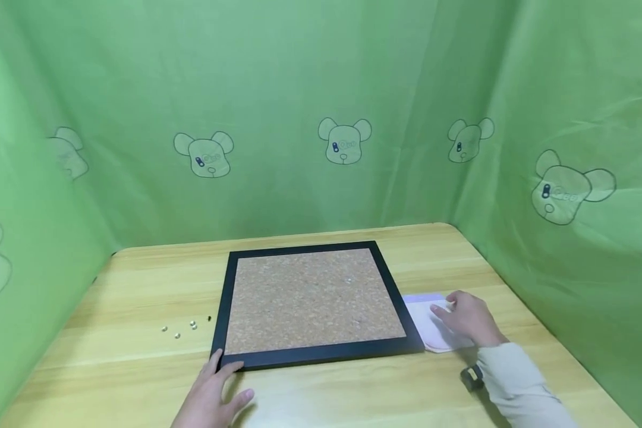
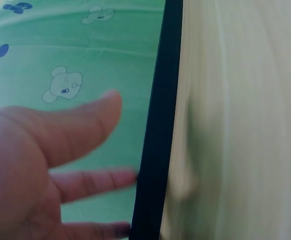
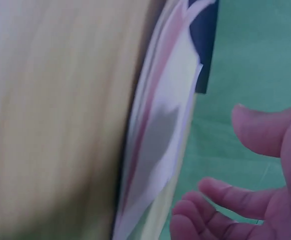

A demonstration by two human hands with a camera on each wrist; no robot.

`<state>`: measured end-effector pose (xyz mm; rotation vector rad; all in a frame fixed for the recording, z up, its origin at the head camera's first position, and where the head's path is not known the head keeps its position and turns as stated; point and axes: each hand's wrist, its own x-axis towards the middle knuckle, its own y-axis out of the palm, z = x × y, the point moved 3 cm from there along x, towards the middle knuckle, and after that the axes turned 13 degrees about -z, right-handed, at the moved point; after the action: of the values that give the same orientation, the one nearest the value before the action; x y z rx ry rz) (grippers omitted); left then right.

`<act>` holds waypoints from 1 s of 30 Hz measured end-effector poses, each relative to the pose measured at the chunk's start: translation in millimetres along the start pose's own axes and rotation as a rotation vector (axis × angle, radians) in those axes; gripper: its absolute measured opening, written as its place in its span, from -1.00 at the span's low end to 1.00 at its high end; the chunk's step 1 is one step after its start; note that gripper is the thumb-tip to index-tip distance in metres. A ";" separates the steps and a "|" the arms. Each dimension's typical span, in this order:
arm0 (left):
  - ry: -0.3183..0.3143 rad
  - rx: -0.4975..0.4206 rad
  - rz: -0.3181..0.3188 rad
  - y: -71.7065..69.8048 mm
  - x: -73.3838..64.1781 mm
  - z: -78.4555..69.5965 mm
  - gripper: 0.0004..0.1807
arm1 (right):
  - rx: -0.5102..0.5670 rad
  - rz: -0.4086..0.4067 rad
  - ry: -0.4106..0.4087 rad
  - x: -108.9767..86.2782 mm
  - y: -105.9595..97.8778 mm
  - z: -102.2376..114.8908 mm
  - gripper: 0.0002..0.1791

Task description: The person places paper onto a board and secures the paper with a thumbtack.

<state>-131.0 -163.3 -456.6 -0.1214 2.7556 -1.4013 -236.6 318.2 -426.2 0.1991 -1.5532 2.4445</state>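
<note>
1. Touching the black-framed corkboard's [image 1: 315, 297] near-left corner: your left hand [image 1: 208, 395], fingers spread, gripping nothing.
2. Right of it, your empty right hand [image 1: 471, 318], fingers parted, hovers over paper sheets [image 1: 428, 334].
3. Curtain lettering [image 1: 348, 144] behind it: illegible.

**Bright Head View, Dimmer Wrist Views**

Bright, fairly even light fills the head view, its source out of frame. Glare whitens the pale yellow wood-grain tabletop [image 1: 299, 395] at lower centre, and glossy highlights crease the green printed curtain [image 1: 278, 89] at right. Soft shadows lie beside the bare left hand [image 1: 208, 395] and beneath the light-coloured sleeve [image 1: 521, 383]. The left wrist view is dimmer, its tabletop smeared around a dark streak. In the right wrist view, the wood also blurs, and a grey shadow crosses the white-and-pink flat sheets [image 3: 158, 127].
</note>
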 end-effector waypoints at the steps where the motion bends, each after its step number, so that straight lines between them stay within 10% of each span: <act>1: 0.010 -0.011 -0.001 -0.4 0.1 -0.4 -0.41 | -0.007 0.015 0.009 0.7 -0.4 -3.5 -0.31; 6: 0.053 -0.028 0.000 -2.3 0.4 0.0 -0.71 | -0.018 0.067 0.032 2.2 0.0 -16.2 -0.23; 14: 0.035 0.014 0.036 0.6 3.4 1.7 -0.48 | -0.037 0.145 0.036 4.2 2.0 -25.0 -0.15; 30: 0.018 0.023 0.024 4.1 3.8 2.4 -0.56 | -0.055 0.109 -0.039 5.9 4.1 -21.4 -0.67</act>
<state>-134.9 -163.1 -461.3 -0.0750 2.7445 -1.4346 -243.1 336.5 -437.5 0.1572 -1.6880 2.4895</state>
